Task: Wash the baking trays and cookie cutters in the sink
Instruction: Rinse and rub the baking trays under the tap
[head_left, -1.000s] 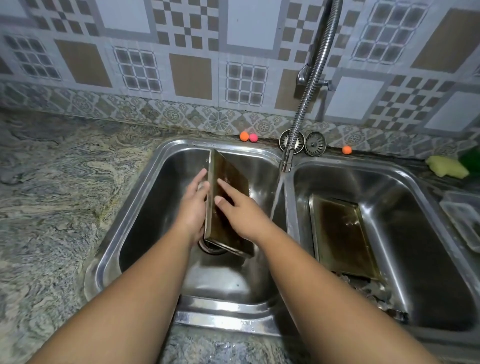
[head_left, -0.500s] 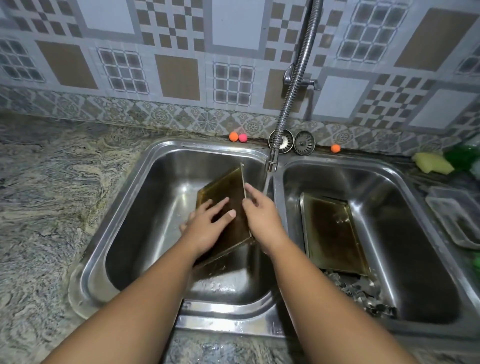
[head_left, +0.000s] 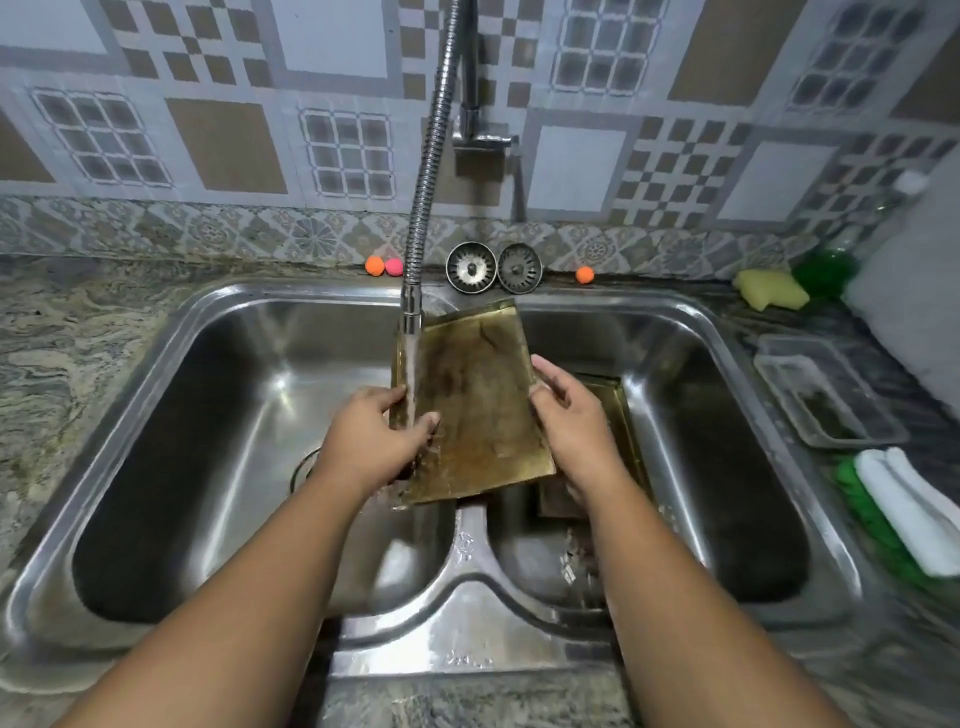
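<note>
1. Head view: my left hand (head_left: 371, 436) grips baking tray (head_left: 478, 400) left edge, thumb on top.
2. My right hand (head_left: 574, 415) grips its right edge.
3. Tray sits over sink (head_left: 467, 623) divider, under faucet (head_left: 415, 291) stream.
4. 2nd tray (head_left: 621, 405) lies in right basin.

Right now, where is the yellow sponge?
In the head view, the yellow sponge lies on the counter at the far right, behind the right basin's back corner, beside a green bottle.
</note>
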